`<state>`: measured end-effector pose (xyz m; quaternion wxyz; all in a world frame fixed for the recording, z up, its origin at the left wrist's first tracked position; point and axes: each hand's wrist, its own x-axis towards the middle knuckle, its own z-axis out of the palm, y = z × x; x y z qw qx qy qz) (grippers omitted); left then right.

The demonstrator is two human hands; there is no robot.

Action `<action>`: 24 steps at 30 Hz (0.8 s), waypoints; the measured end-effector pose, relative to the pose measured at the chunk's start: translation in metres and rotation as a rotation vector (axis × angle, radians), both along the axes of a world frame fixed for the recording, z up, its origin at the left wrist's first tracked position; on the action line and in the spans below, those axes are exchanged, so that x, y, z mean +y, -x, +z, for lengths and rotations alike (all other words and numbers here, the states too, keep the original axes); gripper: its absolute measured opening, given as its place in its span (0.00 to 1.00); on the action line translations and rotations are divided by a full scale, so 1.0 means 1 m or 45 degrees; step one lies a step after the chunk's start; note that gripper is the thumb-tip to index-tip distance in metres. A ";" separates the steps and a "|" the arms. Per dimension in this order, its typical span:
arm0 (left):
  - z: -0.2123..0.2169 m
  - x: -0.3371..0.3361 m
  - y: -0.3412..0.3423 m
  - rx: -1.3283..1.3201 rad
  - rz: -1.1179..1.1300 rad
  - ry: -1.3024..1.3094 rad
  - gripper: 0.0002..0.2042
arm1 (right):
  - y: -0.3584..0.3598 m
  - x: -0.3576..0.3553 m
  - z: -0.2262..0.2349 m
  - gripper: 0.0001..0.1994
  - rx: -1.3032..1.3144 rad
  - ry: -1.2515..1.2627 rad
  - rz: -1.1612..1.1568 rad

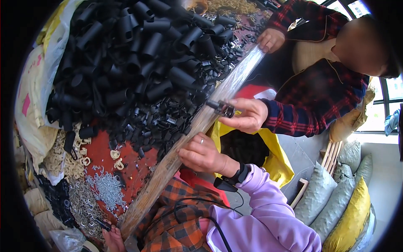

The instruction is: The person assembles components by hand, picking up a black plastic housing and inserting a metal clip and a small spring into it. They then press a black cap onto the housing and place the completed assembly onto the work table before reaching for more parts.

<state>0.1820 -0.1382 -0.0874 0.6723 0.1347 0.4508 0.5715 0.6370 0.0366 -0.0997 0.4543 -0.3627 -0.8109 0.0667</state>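
Observation:
At the lower left, my left hand (113, 240) is closed on a small black cylindrical piece (103, 224), over a pile of thin silver metal parts (86, 206). My right hand (205, 154), with a ring and a black wristband, rests at the film-wrapped wooden table edge (163, 170). Its fingers are curled, and whatever may be in them is hidden. Just beyond it, a co-worker's hand (252, 114) pinches a black plastic fitting (221, 108). That person's other hand (271, 40) lies on the far end of the edge.
Black plastic tubes (151, 44) heap across the red tabletop (138, 161), with smaller black pieces (161, 119) before them. Grey screws (105, 190) and cream hooks (63, 153) lie nearer left. A yellow-lined bag (279, 161) stands below the edge; filled sacks (315, 193) sit right.

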 end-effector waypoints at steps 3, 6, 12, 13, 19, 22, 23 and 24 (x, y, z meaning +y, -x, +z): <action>0.008 0.002 -0.003 0.016 0.001 0.022 0.19 | 0.005 0.002 0.001 0.13 0.034 -0.034 -0.035; 0.011 0.004 -0.006 -0.002 0.003 0.042 0.19 | 0.007 0.007 -0.005 0.13 0.042 -0.076 -0.075; 0.017 0.007 -0.012 0.061 0.001 0.056 0.19 | 0.005 0.010 -0.012 0.13 0.052 -0.156 -0.140; 0.017 0.007 -0.013 0.039 0.001 0.066 0.19 | 0.004 0.009 -0.013 0.12 0.057 -0.153 -0.128; 0.020 0.009 -0.018 0.016 0.056 0.138 0.18 | -0.002 0.008 -0.014 0.11 0.075 -0.171 -0.088; 0.020 0.011 -0.023 0.110 0.061 0.149 0.19 | -0.011 -0.009 -0.005 0.11 0.196 -0.047 -0.022; 0.021 0.009 -0.026 0.150 0.086 0.153 0.19 | -0.013 -0.015 0.001 0.11 0.252 0.014 0.034; 0.021 0.009 -0.025 0.146 0.107 0.160 0.19 | -0.018 -0.022 0.011 0.11 0.248 0.022 0.054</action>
